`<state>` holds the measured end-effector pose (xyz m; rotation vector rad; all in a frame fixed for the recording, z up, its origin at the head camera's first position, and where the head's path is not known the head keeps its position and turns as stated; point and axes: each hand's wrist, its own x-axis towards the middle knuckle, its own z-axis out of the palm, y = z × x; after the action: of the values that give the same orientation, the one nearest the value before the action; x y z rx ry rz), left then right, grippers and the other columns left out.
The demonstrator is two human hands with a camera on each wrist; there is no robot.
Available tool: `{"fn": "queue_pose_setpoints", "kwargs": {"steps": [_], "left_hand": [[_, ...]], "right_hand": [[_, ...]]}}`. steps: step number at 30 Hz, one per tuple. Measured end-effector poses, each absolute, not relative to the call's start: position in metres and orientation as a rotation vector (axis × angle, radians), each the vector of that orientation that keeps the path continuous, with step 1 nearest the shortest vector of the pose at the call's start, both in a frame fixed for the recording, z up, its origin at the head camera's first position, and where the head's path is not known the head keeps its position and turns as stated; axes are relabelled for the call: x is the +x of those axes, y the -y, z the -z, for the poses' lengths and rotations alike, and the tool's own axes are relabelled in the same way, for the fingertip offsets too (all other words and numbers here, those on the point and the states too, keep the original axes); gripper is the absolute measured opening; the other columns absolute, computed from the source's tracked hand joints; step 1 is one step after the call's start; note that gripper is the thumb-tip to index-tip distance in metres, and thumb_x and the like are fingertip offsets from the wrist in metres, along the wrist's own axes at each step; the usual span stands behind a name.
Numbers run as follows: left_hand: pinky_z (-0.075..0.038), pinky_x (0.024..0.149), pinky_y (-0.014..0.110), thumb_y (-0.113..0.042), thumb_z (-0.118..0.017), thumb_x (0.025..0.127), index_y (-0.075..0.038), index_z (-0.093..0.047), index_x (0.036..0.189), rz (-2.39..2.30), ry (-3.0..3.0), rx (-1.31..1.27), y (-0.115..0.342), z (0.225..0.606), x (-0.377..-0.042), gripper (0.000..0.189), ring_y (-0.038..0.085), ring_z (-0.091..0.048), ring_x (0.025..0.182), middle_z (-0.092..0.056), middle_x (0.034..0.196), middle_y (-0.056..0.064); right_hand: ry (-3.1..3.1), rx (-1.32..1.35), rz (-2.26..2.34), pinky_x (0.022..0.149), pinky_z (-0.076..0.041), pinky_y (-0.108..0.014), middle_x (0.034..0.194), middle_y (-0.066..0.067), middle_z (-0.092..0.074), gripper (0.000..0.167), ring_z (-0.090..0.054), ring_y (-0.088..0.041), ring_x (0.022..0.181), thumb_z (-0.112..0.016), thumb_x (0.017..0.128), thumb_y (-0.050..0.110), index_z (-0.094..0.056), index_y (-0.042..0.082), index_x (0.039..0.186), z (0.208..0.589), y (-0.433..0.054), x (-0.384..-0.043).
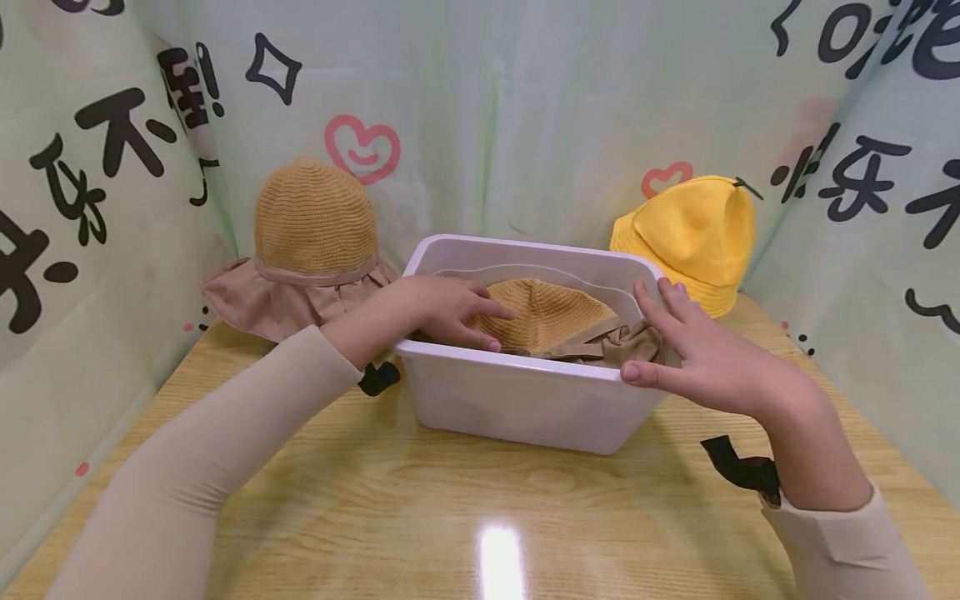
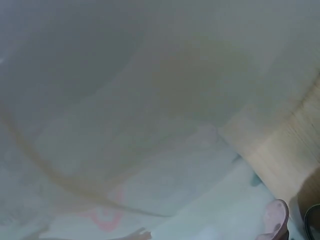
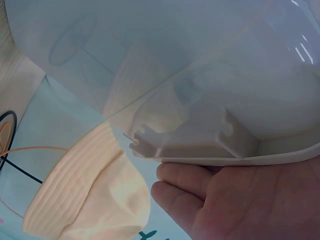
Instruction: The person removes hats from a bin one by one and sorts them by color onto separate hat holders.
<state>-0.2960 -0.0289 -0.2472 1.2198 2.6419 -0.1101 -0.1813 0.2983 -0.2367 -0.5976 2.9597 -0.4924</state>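
Observation:
A white plastic bin stands on the table, holding a tan straw hat with a brown fabric brim. My left hand reaches over the bin's left end, its fingers loosely extended above the hat's crown. With fingers spread, my right hand rests on the right end of the bin, thumb on the front rim. In the right wrist view the fingers of that hand lie against the underside of the rim. The left wrist view is mostly filled by the bin's blurred wall.
Behind the bin at left sits another straw hat with a wide pinkish-brown brim. A yellow bucket hat is at the back right. The wooden table meets a printed curtain behind and at both sides.

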Motion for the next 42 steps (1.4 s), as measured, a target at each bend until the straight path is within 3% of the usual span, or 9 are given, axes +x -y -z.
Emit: {"fn": "queue_pose_setpoints", "kwargs": {"steps": [7,14,28,36,42], "left_hand": [[-0.032,0.114,0.048,-0.068,-0.045,0.095,-0.040,-0.033,0.155,0.186,-2.634,1.144,0.0269,0.2470,-0.2990,0.067,0.028,-0.040,0.141,-0.042,0.154,0.014],[-0.031,0.115,0.048,-0.069,-0.043,0.095,-0.041,-0.027,0.157,0.236,-2.596,1.084,0.0263,0.2448,-0.2985,0.069,0.027,-0.040,0.142,-0.043,0.155,0.012],[-0.034,0.113,0.046,-0.062,-0.047,0.097,-0.036,-0.043,0.150,0.257,-2.594,1.125,0.0249,0.2470,-0.3015,0.059,0.029,-0.044,0.137,-0.052,0.147,0.011],[-0.031,0.115,0.047,-0.063,-0.046,0.097,-0.044,-0.021,0.158,0.270,-2.587,1.062,0.0269,0.2447,-0.2991,0.068,0.027,-0.040,0.141,-0.043,0.154,0.014],[-0.035,0.112,0.045,-0.060,-0.051,0.097,-0.041,-0.020,0.158,0.238,-2.613,1.100,0.0279,0.2460,-0.3000,0.072,0.028,-0.044,0.136,-0.050,0.147,0.016]], "right_hand": [[-2.964,-0.592,0.475,0.113,-0.017,-0.069,0.166,-0.012,0.014,0.099,0.013,-0.036,0.153,-0.061,0.094,0.055,0.008,0.029,0.160,0.2364,-0.2989,-0.1805],[-2.962,-0.593,0.454,0.111,-0.018,-0.071,0.166,-0.011,0.015,0.099,0.011,-0.037,0.153,-0.060,0.094,0.056,0.009,0.030,0.159,0.2359,-0.2974,-0.1803],[-2.957,-0.594,0.474,0.111,-0.017,-0.070,0.166,-0.012,0.016,0.098,0.014,-0.034,0.152,-0.061,0.095,0.054,0.008,0.029,0.160,0.2362,-0.2993,-0.1807],[-2.961,-0.606,0.467,0.110,-0.018,-0.071,0.166,-0.012,0.015,0.098,0.012,-0.037,0.152,-0.061,0.094,0.053,0.007,0.029,0.160,0.2366,-0.2981,-0.1830],[-2.965,-0.606,0.463,0.110,-0.019,-0.072,0.166,-0.012,0.015,0.097,0.011,-0.038,0.152,-0.061,0.094,0.053,0.007,0.030,0.160,0.2372,-0.2993,-0.1831]]}}
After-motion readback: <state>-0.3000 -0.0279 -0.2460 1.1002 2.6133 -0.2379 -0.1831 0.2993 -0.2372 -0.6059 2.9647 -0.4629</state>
